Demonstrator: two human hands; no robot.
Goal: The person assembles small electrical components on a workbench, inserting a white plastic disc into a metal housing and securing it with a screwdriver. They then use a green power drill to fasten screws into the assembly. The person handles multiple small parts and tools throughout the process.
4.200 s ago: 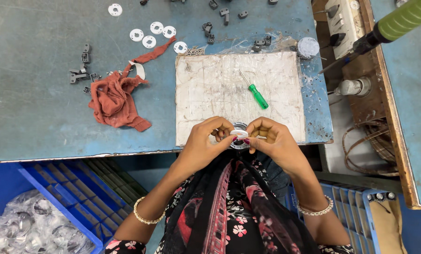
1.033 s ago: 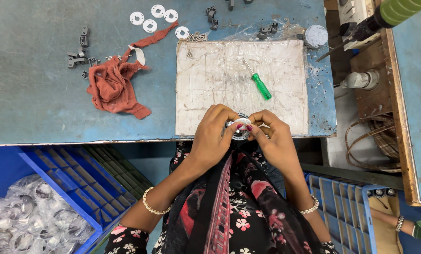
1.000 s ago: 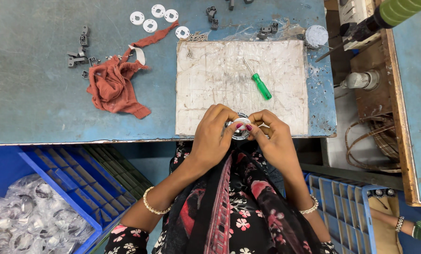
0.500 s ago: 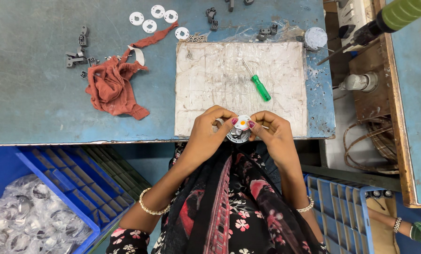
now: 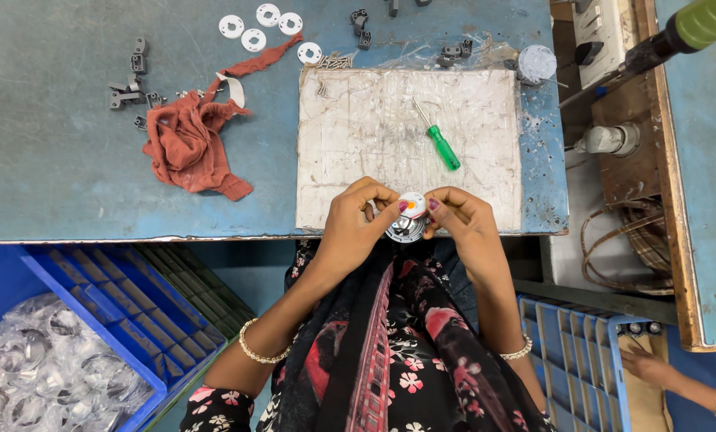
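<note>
Here, left hand [image 5: 356,220] and right hand [image 5: 462,220] grip round metal part [image 5: 407,224] at table edge [image 5: 174,238].

Both hands are meeting in front of the body, left hand [image 5: 356,222] and right hand [image 5: 463,224] pinching with thumbs and forefingers, forearms angling inward.

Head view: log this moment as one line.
left hand + right hand: both pinch round metal part with white disc | at bench edge | green screwdriver: untouched on board
</note>
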